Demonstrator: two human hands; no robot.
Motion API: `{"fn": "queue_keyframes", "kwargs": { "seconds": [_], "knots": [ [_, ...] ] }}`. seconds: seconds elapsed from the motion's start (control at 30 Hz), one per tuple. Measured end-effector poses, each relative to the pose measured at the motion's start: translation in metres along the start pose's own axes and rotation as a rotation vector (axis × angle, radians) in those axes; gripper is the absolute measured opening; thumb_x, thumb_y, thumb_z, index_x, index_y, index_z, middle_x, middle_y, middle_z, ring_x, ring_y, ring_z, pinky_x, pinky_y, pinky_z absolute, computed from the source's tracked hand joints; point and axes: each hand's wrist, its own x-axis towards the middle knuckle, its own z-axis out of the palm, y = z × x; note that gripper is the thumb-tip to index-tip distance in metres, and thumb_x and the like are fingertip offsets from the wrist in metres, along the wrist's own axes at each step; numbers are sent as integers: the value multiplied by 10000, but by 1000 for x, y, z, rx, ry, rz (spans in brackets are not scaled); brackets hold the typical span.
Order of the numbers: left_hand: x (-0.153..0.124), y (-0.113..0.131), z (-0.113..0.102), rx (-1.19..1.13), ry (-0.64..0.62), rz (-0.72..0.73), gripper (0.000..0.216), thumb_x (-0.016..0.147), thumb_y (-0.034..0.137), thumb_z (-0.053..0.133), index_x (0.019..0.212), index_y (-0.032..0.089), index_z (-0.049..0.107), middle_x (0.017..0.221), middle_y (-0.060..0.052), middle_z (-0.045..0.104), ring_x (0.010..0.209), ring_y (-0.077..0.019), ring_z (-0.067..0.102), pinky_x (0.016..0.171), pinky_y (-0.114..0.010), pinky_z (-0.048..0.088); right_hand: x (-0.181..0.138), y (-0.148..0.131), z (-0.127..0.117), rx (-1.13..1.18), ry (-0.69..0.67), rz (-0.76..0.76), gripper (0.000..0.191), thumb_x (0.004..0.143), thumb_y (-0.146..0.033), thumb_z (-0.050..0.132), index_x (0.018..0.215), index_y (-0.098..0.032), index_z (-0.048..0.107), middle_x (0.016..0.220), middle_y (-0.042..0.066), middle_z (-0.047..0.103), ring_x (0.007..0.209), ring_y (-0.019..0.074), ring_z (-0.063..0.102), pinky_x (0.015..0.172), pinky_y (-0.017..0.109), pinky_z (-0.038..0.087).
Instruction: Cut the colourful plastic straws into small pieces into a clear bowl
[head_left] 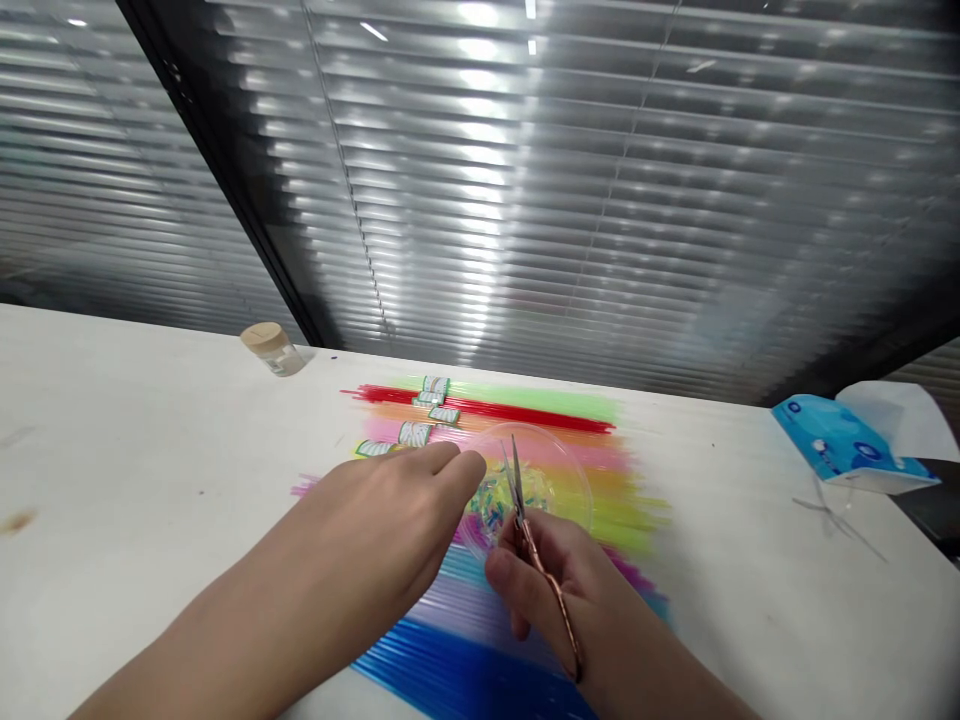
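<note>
My right hand (pixel 551 575) is closed around a pair of scissors (pixel 529 535) with copper-coloured handles. Its slim blades point up and away, slightly parted. My left hand (pixel 412 500) is closed, back of the hand towards me, just left of the blades. Whatever its fingers hold is hidden. Beneath both hands lies a round clear plastic dish (pixel 581 470) holding many small cut coloured bits (pixel 491 500). It rests on bundles of long thin plastic straws in red (pixel 525 412), yellow, purple and blue (pixel 465 665), among other colours.
Paper labels (pixel 415 433) wrap several straw bundles. At the back left of the white table (pixel 135 450) stands a small jar (pixel 274 348) with a wooden lid. A blue tissue pack (pixel 844 445) lies at the right. Window blinds (pixel 480 180) rise behind the table's far edge.
</note>
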Motion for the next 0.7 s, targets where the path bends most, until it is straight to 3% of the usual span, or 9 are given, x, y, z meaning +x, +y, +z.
{"fn": "queue_keyframes", "kwargs": {
  "seconds": [0.33,0.53,0.7],
  "knots": [
    [2,5,-2,-77,-12,4,270,901,4,432,886,223,589,827,10,653,642,-135,587,579,-271,370,2,5,1,35,1,-9,633,859,-845,590,791,-222,503,747,-12,534,701,172,467,642,315,368],
    [1,3,0,-60,-6,-7,269,928,48,452,982,243,628,913,-3,686,724,-155,634,640,-268,439,3,3,1,29,4,-35,655,865,-869,543,785,-221,488,715,-22,528,648,148,441,602,302,342],
    [-3,0,0,8,91,-19,306,935,62,430,1058,240,646,974,-34,713,751,-172,647,692,-274,488,4,5,1,-10,45,-43,657,888,-868,506,796,-217,505,723,-19,526,644,142,434,599,297,355]
  ]
}}
